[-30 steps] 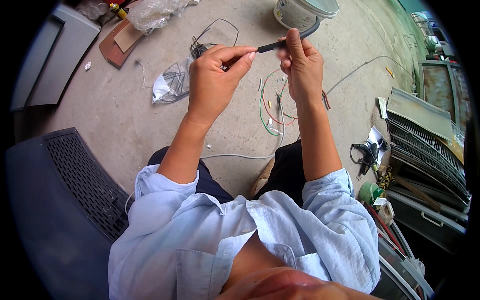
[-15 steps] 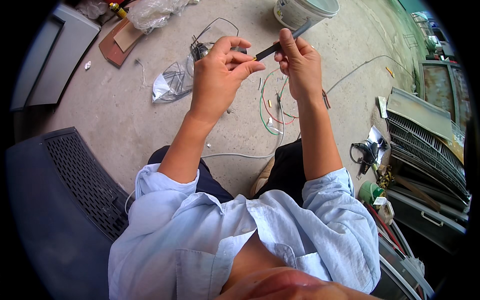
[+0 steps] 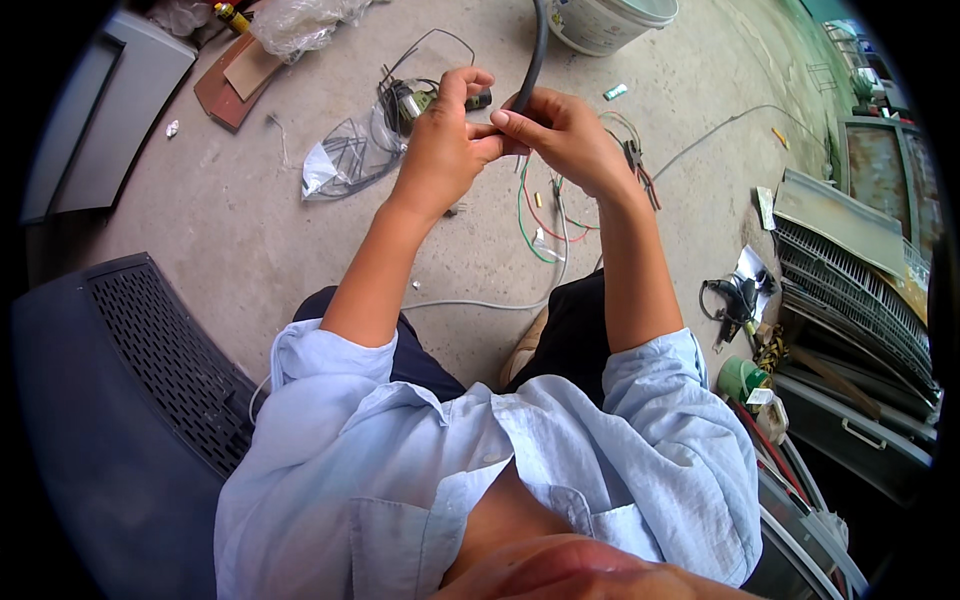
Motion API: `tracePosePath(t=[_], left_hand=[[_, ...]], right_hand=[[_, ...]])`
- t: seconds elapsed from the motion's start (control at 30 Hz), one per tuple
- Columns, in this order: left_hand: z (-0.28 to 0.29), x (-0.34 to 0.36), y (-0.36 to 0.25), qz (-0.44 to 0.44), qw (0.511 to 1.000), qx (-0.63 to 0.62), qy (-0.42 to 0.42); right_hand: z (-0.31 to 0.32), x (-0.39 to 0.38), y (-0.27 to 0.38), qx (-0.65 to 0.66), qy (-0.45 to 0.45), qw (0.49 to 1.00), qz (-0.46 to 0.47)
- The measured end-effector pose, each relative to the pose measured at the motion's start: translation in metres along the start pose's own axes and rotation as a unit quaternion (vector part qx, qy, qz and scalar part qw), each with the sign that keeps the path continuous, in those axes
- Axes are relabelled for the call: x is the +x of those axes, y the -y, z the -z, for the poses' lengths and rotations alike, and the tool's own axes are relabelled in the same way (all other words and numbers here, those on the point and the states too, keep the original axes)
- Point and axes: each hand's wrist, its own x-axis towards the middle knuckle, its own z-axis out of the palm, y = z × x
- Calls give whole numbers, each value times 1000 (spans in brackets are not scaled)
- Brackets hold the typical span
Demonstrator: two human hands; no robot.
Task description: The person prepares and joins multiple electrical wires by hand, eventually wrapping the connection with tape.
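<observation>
A thick black cable comes down from the top edge into my right hand, whose thumb and fingers close round it near its end. My left hand meets the right one there, thumb and fingers pinched at the cable's end; its index finger stays raised. The fingers hide the very tip. On the floor beyond my left hand lies a dark green power tool with a cord. Below the hands are red and green wires joined to a grey cable. Pliers lie just right of my right hand.
A white bucket stands at the far side. Clear plastic bags and boards lie left. A dark perforated panel rises at near left. Wire racks and a black corded item are on the right.
My right hand has moved left and nearer to my left hand, and the cable has swung from slanting right to nearly upright. The yellow tip at its end is now hidden.
</observation>
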Motion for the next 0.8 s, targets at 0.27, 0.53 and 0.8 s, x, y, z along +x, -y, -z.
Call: tracePosePath(t=[0.27,0.53,0.8], left_hand=[[4,2,-4,89,972,217,34],[31,-5,14,154,933,220,239],[19,-4,6,133,942,232,202]], right_hand=[[-4,16,-28,9,-73,997,-15],[-5,24,-30,64,-136,988,-43],[2,16,-11,53,-152,985,-66]])
